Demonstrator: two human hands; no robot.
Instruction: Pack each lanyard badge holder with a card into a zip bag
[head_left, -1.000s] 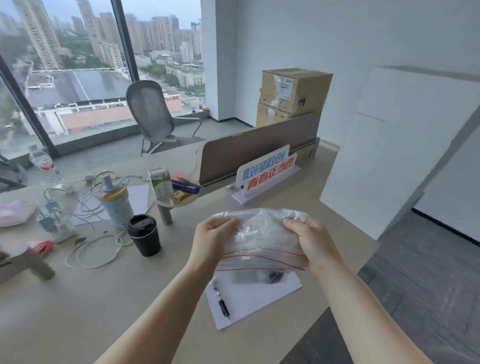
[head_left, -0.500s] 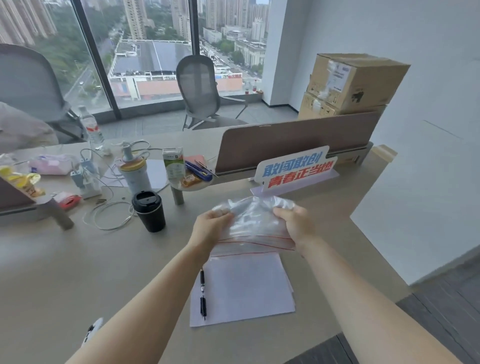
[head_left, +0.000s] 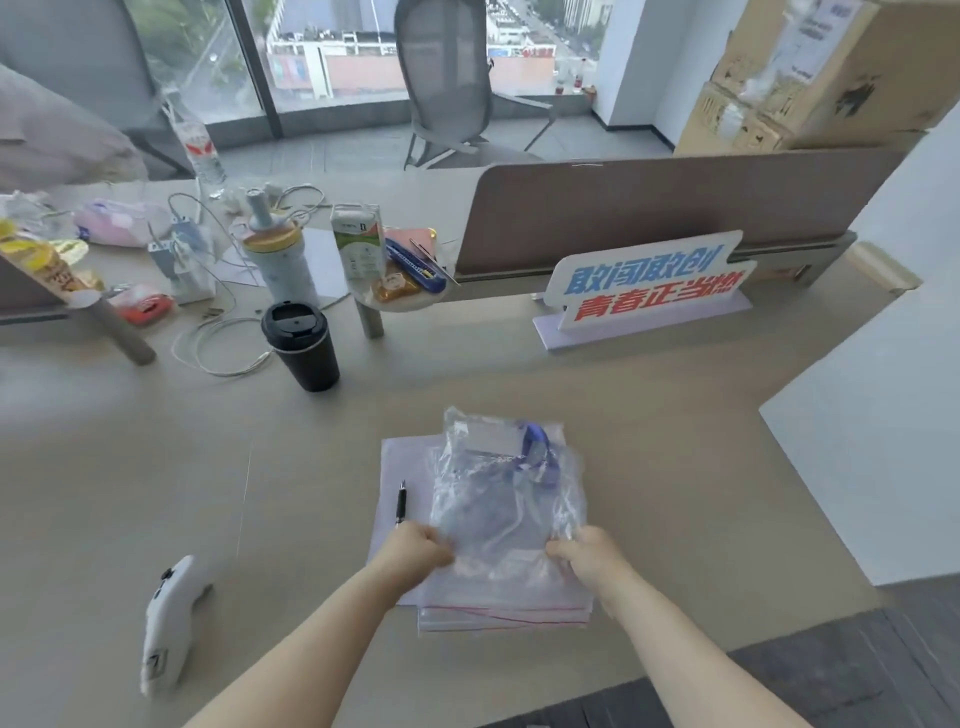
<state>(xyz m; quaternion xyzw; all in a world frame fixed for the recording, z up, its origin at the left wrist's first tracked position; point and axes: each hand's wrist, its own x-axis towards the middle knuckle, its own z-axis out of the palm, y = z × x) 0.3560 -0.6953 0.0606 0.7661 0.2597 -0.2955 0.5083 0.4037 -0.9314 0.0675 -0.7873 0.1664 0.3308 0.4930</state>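
A stack of clear zip bags (head_left: 506, 525) with red seal lines lies on the desk over a white sheet of paper (head_left: 402, 467). A blue lanyard (head_left: 537, 449) shows through the plastic near the far end of the top bag; a badge holder and card are too blurred to make out. My left hand (head_left: 415, 551) grips the bags' near left side. My right hand (head_left: 584, 558) grips the near right side. Both pinch the plastic just above the red seals.
A black pen (head_left: 401, 503) lies on the paper's left edge. A white handheld device (head_left: 169, 621) rests at the near left. A black lidded cup (head_left: 302, 345), cables, bottles, a carton and a slogan sign (head_left: 649, 280) stand farther back. The desk's edge is close on the right.
The bags came down from mid-air onto the paper and now lie flat. My hands moved to their near end. The camera tilted down toward the desk.
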